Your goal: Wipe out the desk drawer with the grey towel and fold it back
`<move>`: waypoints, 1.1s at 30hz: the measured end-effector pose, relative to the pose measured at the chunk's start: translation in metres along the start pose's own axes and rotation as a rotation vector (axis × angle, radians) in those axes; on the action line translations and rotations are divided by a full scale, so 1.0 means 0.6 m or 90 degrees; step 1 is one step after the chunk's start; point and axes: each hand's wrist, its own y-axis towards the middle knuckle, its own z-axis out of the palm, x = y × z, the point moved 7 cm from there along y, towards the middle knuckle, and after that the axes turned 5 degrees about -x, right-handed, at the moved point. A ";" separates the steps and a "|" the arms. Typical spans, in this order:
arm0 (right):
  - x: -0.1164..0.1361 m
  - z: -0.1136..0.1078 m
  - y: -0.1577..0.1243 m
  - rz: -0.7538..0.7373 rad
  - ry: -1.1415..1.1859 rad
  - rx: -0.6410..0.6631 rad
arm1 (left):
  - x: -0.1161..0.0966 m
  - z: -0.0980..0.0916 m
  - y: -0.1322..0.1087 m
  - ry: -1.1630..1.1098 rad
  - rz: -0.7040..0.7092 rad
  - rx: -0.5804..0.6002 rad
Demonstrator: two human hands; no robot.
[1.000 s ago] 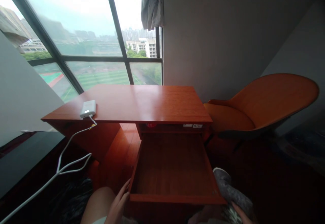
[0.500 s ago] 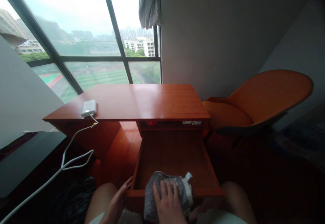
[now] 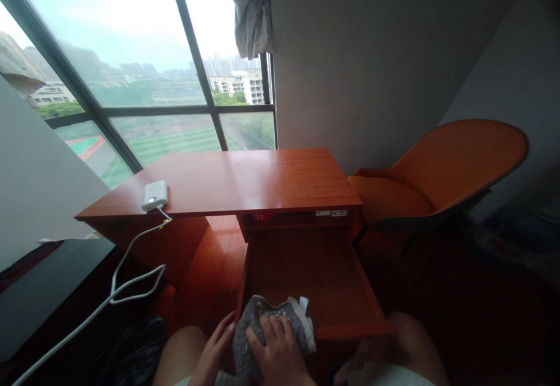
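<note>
The right hand point(image 3: 280, 348) lies on a grey cloth point(image 3: 249, 319), its fingers slightly spread, over the front-left corner of the pulled-out drawer point(image 3: 301, 269). Half a second ago the cloth sat further right along the drawer's front edge; now it covers that corner. The left hand point(image 3: 216, 345) (fingers close together) stays at the drawer's left edge; whether it touches the cloth I cannot tell. The white box point(image 3: 155, 195) remains by the desk's point(image 3: 271, 179) front edge.
</note>
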 end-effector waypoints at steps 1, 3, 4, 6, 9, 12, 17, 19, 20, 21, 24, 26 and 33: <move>-0.011 -0.011 -0.011 -0.012 -0.020 -0.027 | 0.005 0.002 0.003 -0.002 0.000 -0.007; -0.032 -0.043 -0.033 -0.038 -0.075 -0.098 | 0.015 0.002 0.007 -0.008 0.005 -0.025; -0.041 -0.061 -0.044 -0.052 -0.109 -0.131 | 0.019 -0.001 0.010 -0.003 0.013 -0.032; -0.061 -0.095 -0.065 -0.072 -0.190 -0.172 | 0.025 -0.006 0.016 0.017 0.025 -0.035; -0.089 -0.134 -0.094 -0.092 -0.307 -0.183 | 0.030 -0.014 0.023 0.051 0.024 -0.018; -0.115 -0.154 -0.120 -0.098 -0.391 -0.172 | 0.030 -0.019 0.025 0.054 0.019 -0.001; -0.154 -0.150 -0.155 -0.060 -0.390 -0.176 | 0.023 -0.018 0.016 0.047 0.015 -0.006; -0.166 -0.147 -0.163 -0.038 -0.333 -0.208 | 0.020 -0.015 0.013 0.044 0.007 -0.008; -0.170 -0.146 -0.164 -0.028 -0.299 -0.224 | 0.018 -0.012 0.013 0.042 0.003 -0.009; -0.174 -0.147 -0.163 -0.019 -0.270 -0.236 | 0.016 -0.010 0.013 0.040 0.000 -0.012; -0.176 -0.156 -0.150 -0.025 -0.244 -0.243 | 0.002 -0.002 0.014 0.044 0.012 -0.027; -0.177 -0.165 -0.139 -0.036 -0.260 -0.235 | -0.013 0.005 0.013 0.055 0.034 -0.035; -0.251 -0.167 -0.155 0.001 -0.281 -0.152 | -0.050 0.033 0.019 0.094 0.048 0.002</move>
